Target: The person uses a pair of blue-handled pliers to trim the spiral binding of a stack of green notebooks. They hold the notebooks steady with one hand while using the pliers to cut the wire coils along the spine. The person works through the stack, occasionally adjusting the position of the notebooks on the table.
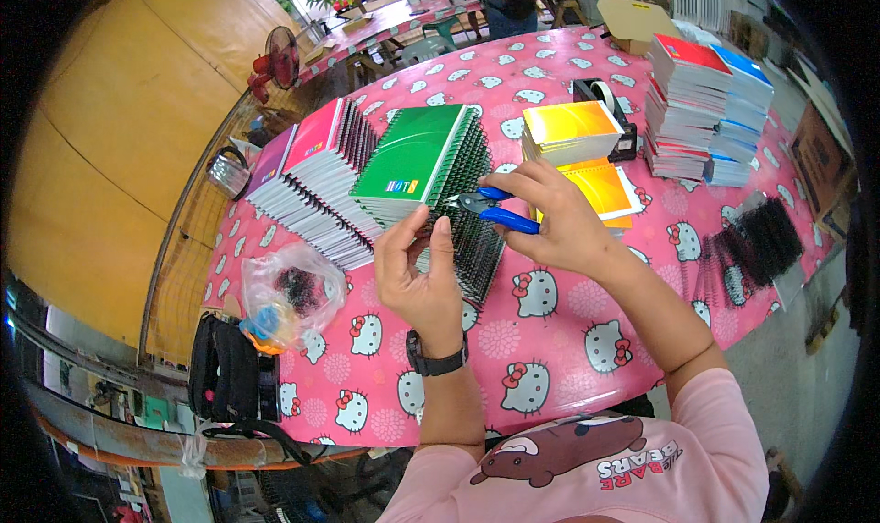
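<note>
In my right hand (547, 213) is a pair of wire cutters (507, 217) with blue handles, its jaws at the lower coil end of the green spiral notebook (414, 161). That notebook tops a stack with black coils on its right side. My left hand (417, 266), a black watch (436, 353) on its wrist, is at the same lower corner. Its thumb and fingers are curled near the cutter tip; anything pinched between them is too small to make out. Left of the stack stand more coil-bound notebooks, pink (313, 138) and purple (272, 167).
Yellow notebooks (573, 124) sit beyond my right hand, near a tape dispenser (607, 101). Red (687, 60) and blue (744, 69) stacks stand far right, above loose black coils (761, 239). A plastic bag (293, 294) and black bag (225, 367) lie left. Another person (509, 5) is behind.
</note>
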`<state>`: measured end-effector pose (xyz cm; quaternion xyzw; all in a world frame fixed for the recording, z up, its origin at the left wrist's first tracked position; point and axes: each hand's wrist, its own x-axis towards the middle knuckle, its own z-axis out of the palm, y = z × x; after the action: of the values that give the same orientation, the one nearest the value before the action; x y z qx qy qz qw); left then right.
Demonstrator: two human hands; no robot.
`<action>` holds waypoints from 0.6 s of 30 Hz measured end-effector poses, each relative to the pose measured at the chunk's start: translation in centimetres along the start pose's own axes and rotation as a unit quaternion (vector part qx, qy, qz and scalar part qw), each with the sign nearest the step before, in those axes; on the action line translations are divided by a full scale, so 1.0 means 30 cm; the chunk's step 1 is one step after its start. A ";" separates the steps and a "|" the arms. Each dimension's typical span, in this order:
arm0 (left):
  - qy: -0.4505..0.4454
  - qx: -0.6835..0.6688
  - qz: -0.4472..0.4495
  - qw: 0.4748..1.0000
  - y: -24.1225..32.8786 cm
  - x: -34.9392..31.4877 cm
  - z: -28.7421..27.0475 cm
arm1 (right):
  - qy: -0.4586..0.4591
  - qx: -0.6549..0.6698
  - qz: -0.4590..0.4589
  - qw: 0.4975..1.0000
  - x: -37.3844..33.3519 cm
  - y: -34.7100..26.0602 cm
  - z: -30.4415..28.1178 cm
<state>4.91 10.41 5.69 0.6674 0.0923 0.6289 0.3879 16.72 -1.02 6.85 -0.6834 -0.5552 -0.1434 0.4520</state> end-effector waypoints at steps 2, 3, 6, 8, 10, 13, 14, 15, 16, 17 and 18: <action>-0.001 -0.002 -0.010 1.000 0.002 0.002 -0.001 | 0.003 0.012 0.001 1.000 0.004 0.006 -0.001; -0.001 -0.004 -0.014 1.000 0.003 0.004 -0.002 | -0.010 0.007 0.005 1.000 0.004 0.004 -0.006; -0.014 0.002 -0.004 1.000 0.004 0.006 -0.006 | -0.030 -0.011 0.002 0.999 0.005 -0.009 -0.014; -0.017 -0.008 -0.003 1.000 0.003 0.005 -0.008 | -0.019 -0.030 -0.015 0.999 0.011 -0.021 -0.004; -0.023 -0.010 -0.002 1.000 0.003 0.003 -0.011 | -0.023 -0.038 -0.007 0.999 0.009 -0.024 -0.006; -0.031 -0.002 0.000 1.000 0.002 0.007 -0.017 | -0.049 -0.036 0.037 0.997 0.013 -0.020 -0.005; -0.034 -0.001 -0.002 0.999 0.001 0.008 -0.019 | -0.061 -0.034 0.057 0.996 0.014 -0.018 -0.006; -0.038 -0.001 -0.003 0.999 0.000 0.008 -0.020 | -0.064 -0.029 0.059 0.996 0.016 -0.016 -0.005; -0.034 -0.007 -0.012 0.999 0.000 0.008 -0.020 | -0.067 -0.023 0.061 0.996 0.017 -0.014 -0.002; -0.032 -0.011 -0.021 0.999 -0.001 0.008 -0.023 | -0.070 -0.015 0.064 0.995 0.017 -0.011 0.003; -0.029 -0.015 -0.029 0.999 -0.002 0.009 -0.025 | -0.081 -0.010 0.079 0.994 0.017 -0.012 0.001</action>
<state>4.28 10.90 5.78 0.6765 0.0914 0.5992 0.4182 16.56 -0.68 7.35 -0.7391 -0.5323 -0.0570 0.4089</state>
